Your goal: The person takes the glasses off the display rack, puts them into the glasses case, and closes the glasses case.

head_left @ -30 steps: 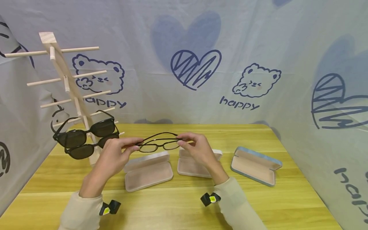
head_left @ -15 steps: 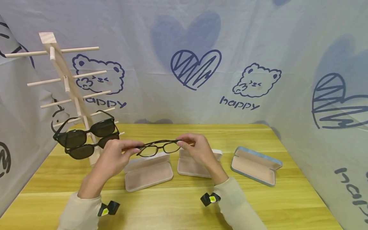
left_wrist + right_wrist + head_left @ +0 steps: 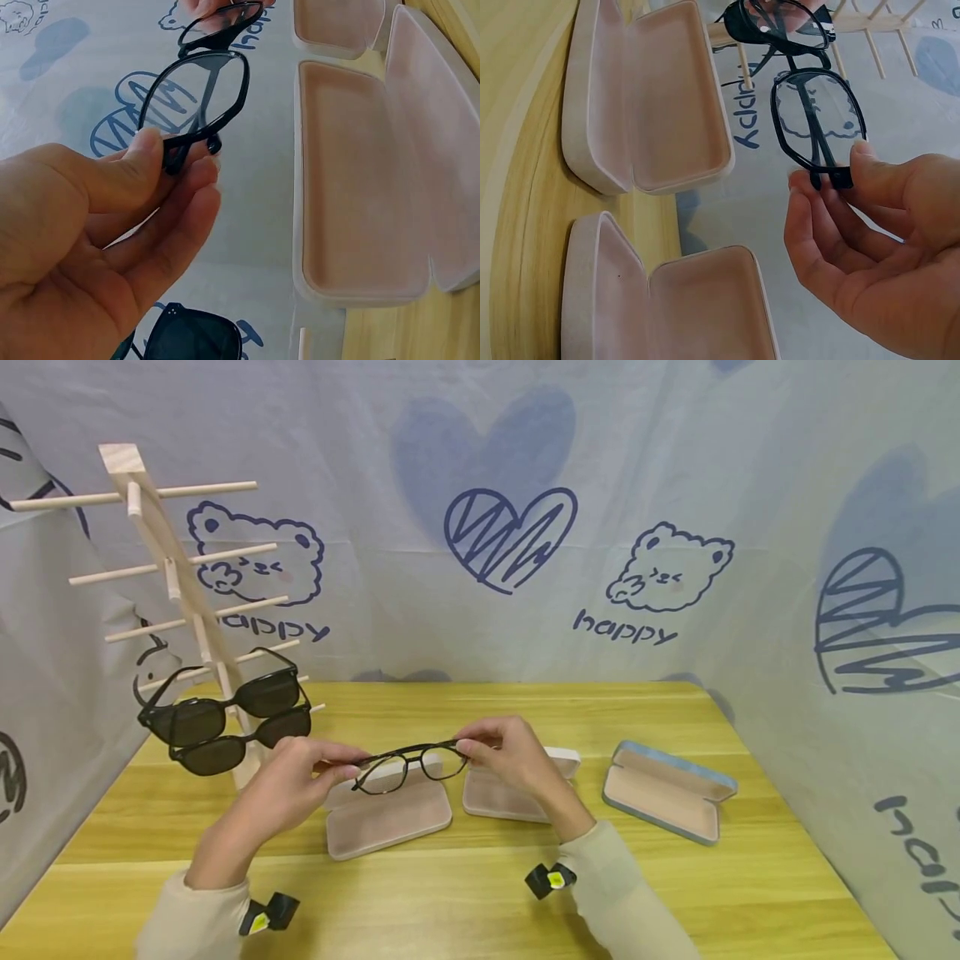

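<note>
A pair of black-framed eyeglasses (image 3: 414, 761) with clear lenses is held up between both hands, above the left white case. My left hand (image 3: 296, 785) pinches one end of the frame between thumb and fingers. At the other end, my right hand (image 3: 513, 760) pinches the hinge corner the same way. The temples lie folded behind the lenses, as the right wrist view shows. Below the glasses, the left white glasses case (image 3: 390, 847) stands open with a pink lining. A second white case (image 3: 495, 810) sits open under the right hand, which partly hides it.
A blue glasses case (image 3: 660, 812) lies open at the right. On the left stands a wooden peg rack (image 3: 180, 581) bearing two pairs of dark sunglasses (image 3: 197, 720), close beside the left hand. Printed cloth (image 3: 450, 643) walls the table (image 3: 420, 902) at the back and sides.
The raised temple has folded in against the frame. Both hands have lowered the eyeglasses slightly, and the lenses now tilt more toward the head camera.
</note>
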Tool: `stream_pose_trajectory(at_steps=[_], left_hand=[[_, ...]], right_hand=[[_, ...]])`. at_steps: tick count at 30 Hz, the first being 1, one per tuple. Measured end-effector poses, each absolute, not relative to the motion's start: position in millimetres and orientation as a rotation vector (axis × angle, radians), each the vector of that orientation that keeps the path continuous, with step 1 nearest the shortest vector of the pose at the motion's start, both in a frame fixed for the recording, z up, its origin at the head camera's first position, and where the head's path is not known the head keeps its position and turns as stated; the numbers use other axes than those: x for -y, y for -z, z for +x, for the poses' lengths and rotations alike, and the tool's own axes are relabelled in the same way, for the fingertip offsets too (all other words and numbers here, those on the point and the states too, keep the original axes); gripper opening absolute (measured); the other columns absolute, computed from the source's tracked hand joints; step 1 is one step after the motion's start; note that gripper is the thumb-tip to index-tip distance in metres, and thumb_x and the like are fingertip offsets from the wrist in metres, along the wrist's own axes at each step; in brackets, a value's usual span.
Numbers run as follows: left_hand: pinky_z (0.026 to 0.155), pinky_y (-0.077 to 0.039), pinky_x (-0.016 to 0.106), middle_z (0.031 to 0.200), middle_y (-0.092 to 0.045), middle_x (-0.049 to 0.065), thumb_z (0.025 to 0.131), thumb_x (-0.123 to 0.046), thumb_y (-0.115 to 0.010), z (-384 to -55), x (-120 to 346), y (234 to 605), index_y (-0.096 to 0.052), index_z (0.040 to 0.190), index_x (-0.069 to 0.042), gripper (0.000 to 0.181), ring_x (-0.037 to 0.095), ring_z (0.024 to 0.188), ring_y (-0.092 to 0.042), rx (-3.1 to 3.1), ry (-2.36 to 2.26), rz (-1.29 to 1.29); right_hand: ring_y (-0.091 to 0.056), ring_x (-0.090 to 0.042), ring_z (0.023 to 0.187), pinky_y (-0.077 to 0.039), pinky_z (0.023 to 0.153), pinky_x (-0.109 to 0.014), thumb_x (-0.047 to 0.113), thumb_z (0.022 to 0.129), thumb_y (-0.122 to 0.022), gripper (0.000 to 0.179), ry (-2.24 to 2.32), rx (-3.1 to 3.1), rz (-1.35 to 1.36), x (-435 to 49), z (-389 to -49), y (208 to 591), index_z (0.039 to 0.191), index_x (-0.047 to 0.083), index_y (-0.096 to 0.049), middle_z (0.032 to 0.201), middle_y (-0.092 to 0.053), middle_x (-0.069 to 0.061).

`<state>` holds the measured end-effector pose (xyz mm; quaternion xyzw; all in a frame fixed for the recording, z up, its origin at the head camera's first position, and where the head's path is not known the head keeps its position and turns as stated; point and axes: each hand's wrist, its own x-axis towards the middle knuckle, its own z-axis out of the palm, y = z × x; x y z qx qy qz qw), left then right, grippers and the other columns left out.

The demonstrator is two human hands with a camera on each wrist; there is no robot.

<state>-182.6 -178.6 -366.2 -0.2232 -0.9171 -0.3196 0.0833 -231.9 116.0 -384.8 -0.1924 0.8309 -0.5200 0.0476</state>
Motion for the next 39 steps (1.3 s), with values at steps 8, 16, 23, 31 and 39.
stream_pose_trajectory(at_steps=[8,16,23,31,39], left_hand=[[0.068,-0.060,0.022,0.098,-0.080,0.010,0.094,-0.001,-0.071,-180,185,368,-0.078,0.112,0.000,0.019,0.010,0.080,-0.075,2.821,1.025,-0.707],[0.064,-0.058,0.020,0.088,-0.079,0.007,0.094,-0.002,-0.071,-181,192,375,-0.078,0.109,0.003,0.017,0.011,0.070,-0.073,2.853,1.068,-0.694],[0.063,-0.059,0.021,0.096,-0.079,0.013,0.093,-0.001,-0.073,-182,198,384,-0.079,0.103,0.001,0.012,0.011,0.072,-0.073,2.918,1.183,-0.670],[0.061,-0.061,0.021,0.097,-0.078,0.014,0.092,0.002,-0.073,-179,199,391,-0.079,0.101,0.001,0.011,0.011,0.071,-0.072,2.963,1.207,-0.659],[0.061,-0.060,0.023,0.099,-0.079,0.017,0.089,0.005,-0.074,-174,195,400,-0.080,0.102,0.002,0.014,0.014,0.075,-0.075,2.974,1.119,-0.614]], right_hand=[[-0.074,-0.019,0.085,-0.065,0.081,-0.036,0.005,0.099,-0.068,0.019,1.503,-2.509,-0.604,-113,-235,388,0.114,-0.004,-0.075,0.109,-0.077,-0.021],[-0.075,-0.030,0.090,-0.064,0.085,-0.046,0.004,0.099,-0.067,0.019,1.475,-2.457,-0.576,-108,-235,398,0.113,-0.004,-0.075,0.107,-0.077,-0.020],[-0.076,-0.035,0.095,-0.063,0.080,-0.031,0.005,0.099,-0.068,0.018,1.430,-2.438,-0.567,-102,-237,410,0.113,-0.002,-0.076,0.107,-0.078,-0.016],[-0.077,-0.033,0.086,-0.061,0.067,-0.024,0.006,0.096,-0.072,0.016,1.364,-2.467,-0.523,-95,-237,420,0.109,-0.001,-0.077,0.098,-0.079,-0.014],[-0.078,-0.032,0.080,-0.063,0.064,-0.024,0.004,0.094,-0.073,0.016,1.327,-2.498,-0.579,-90,-237,429,0.108,-0.005,-0.077,0.102,-0.078,-0.019]])
